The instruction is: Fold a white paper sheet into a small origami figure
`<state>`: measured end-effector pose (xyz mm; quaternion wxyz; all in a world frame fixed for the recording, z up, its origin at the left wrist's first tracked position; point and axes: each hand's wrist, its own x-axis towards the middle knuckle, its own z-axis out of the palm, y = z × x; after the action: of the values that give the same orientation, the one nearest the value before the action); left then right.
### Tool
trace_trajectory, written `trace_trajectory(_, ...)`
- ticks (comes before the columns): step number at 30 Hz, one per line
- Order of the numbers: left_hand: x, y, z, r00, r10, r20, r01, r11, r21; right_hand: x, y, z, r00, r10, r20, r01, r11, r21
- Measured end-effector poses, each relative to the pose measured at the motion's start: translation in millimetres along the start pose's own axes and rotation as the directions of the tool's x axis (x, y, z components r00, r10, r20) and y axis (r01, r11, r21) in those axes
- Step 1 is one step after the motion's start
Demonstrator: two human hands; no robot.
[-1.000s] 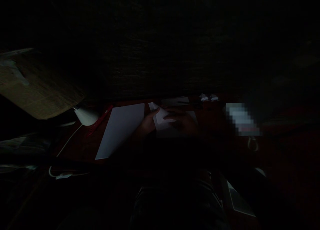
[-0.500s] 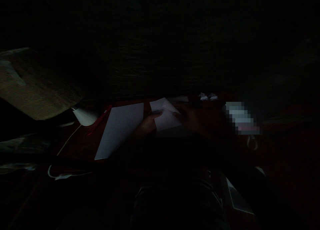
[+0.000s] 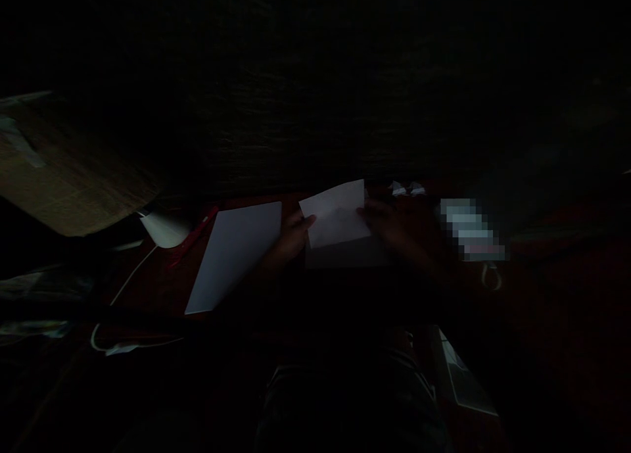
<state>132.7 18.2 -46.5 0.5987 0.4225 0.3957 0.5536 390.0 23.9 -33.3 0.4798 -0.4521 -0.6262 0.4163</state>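
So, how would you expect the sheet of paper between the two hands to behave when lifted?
The sheet is probably light, being thin paper. It likely bends easily, since its upper edge bows slightly between the left hand and right hand.

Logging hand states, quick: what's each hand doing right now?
Left hand: closed on the left edge of the white paper.
Right hand: closed on that paper's right edge.

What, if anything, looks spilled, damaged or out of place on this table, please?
Nothing clearly stands out, though much is too dark to judge. The small paper is tilted, but the left hand and right hand hold it; the larger sheet lies flat on the table.
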Motion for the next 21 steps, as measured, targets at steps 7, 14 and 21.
trace_trajectory(7,-7,11,-0.1,0.986,0.134,0.101,-0.152,0.97,0.189,4,-3,-10,0.999,0.037,0.01,-0.037,0.999,-0.006)
trace_trajectory(14,-6,25,-4.0,0.987,0.1,0.128,-0.112,0.99,0.088,2,-6,-18,0.994,-0.041,-0.101,0.043,0.999,0.022)
trace_trajectory(21,-7,10,1.0,0.992,0.007,0.124,-0.036,0.973,0.229,2,-7,-8,0.99,-0.128,-0.058,0.13,0.991,0.022)
